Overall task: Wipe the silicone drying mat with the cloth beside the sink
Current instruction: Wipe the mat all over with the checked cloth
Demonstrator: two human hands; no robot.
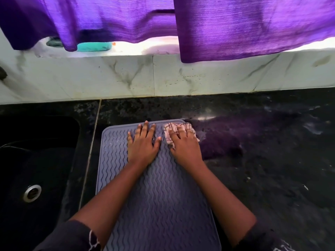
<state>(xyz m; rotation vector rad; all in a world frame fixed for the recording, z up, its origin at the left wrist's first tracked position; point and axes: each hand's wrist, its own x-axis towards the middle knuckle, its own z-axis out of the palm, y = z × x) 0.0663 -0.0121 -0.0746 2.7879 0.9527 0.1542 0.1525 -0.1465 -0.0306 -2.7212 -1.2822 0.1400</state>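
A grey silicone drying mat [159, 196] with wavy ridges lies on the black counter, its long side running away from me. My left hand [143, 144] rests flat on the mat's far part, fingers spread, holding nothing. My right hand [184, 147] presses a pale pink checked cloth [169, 132] onto the mat's far right corner. The cloth is bunched under the fingers and sticks out to the left and right of them.
A black sink [36, 160] with a metal drain [32, 193] sits left of the mat. The black granite counter [262, 151] stretches to the right. Behind it stands a marble backsplash [163, 77], then a sill with a teal sponge [94, 46], under purple curtains [235, 24].
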